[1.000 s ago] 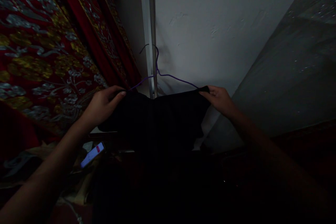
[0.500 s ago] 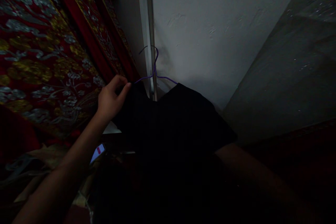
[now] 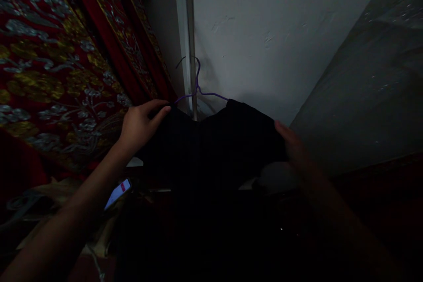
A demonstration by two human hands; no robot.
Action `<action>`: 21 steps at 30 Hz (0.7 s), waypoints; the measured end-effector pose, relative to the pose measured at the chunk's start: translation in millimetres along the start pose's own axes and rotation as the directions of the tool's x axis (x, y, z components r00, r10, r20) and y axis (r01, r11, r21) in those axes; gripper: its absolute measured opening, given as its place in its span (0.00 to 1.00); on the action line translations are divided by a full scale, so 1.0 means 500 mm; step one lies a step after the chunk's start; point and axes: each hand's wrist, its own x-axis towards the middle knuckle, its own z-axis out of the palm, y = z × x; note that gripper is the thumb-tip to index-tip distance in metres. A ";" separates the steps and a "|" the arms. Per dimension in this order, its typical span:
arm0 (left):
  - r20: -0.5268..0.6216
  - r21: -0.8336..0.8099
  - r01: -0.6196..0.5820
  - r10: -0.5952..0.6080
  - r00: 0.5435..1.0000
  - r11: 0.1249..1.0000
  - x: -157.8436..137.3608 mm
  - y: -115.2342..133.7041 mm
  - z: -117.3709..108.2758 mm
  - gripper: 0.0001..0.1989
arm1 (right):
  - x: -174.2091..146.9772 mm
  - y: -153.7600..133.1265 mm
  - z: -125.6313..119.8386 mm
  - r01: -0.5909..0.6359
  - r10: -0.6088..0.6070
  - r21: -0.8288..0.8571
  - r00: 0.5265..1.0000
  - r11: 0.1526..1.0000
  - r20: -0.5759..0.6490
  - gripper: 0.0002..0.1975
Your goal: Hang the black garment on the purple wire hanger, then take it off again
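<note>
A black shirt [image 3: 214, 150] hangs on a purple hanger [image 3: 214, 94] in front of the wall [image 3: 257, 22], the hanger's hook showing on both sides of a pale upright strip [image 3: 188, 22]. Of the hands, the left hand [image 3: 138, 124] pinches one shoulder between thumb and fingers, while the blurred right hand [image 3: 293, 144] touches the other sleeve, its grip impossible to tell; a lit phone [image 3: 118, 193] lies below the left forearm, near red embroidered cloth [image 3: 49, 75]
</note>
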 end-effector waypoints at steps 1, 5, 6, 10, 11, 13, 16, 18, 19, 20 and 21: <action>-0.036 -0.013 -0.003 0.003 0.999 1.000 0.006 0.004 0.005 0.18 | 0.008 -0.014 -0.005 0.028 -0.029 -0.032 0.999 0.999 -0.019 0.24; -0.157 -0.094 -0.066 0.051 0.986 0.993 0.034 0.029 0.006 0.14 | 0.027 -0.068 -0.002 0.154 -0.166 -0.080 0.970 0.985 -0.175 0.21; -0.187 -0.116 -0.098 0.075 0.980 0.988 0.040 0.038 0.000 0.13 | 0.025 -0.078 0.004 0.162 -0.166 -0.039 0.956 0.986 -0.241 0.20; -0.304 -0.214 -0.141 0.072 0.950 0.966 0.048 0.080 -0.040 0.11 | -0.032 -0.103 0.035 0.195 -0.138 0.067 0.861 0.979 -0.490 0.17; -0.268 -0.284 -0.107 0.028 0.963 0.953 0.044 0.090 -0.050 0.11 | -0.057 -0.105 0.047 0.230 -0.176 0.033 0.824 0.973 -0.539 0.16; -0.049 -0.496 0.056 -0.093 0.994 0.867 0.032 0.109 -0.064 0.16 | -0.113 -0.107 0.079 0.339 -0.338 -0.101 0.774 0.935 -0.535 0.14; 0.403 -0.719 0.441 -0.194 0.894 0.537 -0.003 0.124 -0.075 0.26 | -0.186 -0.104 0.143 0.595 -0.608 -0.161 0.793 0.787 -0.044 0.11; 0.562 -0.726 0.603 -0.220 0.798 0.331 -0.034 0.120 -0.083 0.29 | -0.213 -0.100 0.183 0.705 -0.671 0.021 0.665 0.709 0.328 0.21; 0.594 -0.718 0.641 -0.240 0.768 0.272 -0.051 0.113 -0.089 0.29 | -0.218 -0.098 0.198 0.722 -0.677 0.106 0.573 0.684 0.462 0.26; 0.611 -0.707 0.664 -0.265 0.746 0.243 -0.068 0.104 -0.098 0.28 | -0.218 -0.095 0.209 0.724 -0.667 0.163 0.492 0.671 0.559 0.29; 0.609 -0.696 0.676 -0.300 0.734 0.242 -0.084 0.094 -0.109 0.27 | -0.214 -0.091 0.216 0.717 -0.641 0.179 0.446 0.673 0.625 0.29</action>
